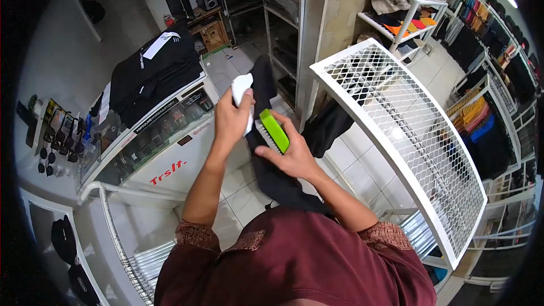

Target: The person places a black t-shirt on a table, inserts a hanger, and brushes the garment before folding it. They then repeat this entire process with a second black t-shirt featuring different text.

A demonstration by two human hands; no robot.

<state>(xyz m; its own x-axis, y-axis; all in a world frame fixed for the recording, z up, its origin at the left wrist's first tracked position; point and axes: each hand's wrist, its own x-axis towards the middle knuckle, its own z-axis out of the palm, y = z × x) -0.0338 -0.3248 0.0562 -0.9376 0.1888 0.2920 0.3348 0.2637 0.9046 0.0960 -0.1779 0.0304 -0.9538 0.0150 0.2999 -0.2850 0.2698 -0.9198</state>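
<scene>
My left hand (231, 118) is closed round a long, slim white object (242, 86) with a rounded upper end; I cannot tell what kind of thing it is. A bright green scrubbing brush (274, 132) is in my right hand (296, 156), thumb on one side and fingers on the other. Its white bristles face left, close beside the lower part of the white object. Dark cloth (275, 178) of my trousers shows below both hands, and a black shape (263, 79) extends up behind the white object.
On the left, black folded clothes (153, 71) lie on a glass display counter (175, 161). A white mesh rack (402, 136) stands close on my right. Metal shelving (280, 14) rises ahead, and sunglasses (62, 136) hang at far left. White floor tiles (362, 158) lie below.
</scene>
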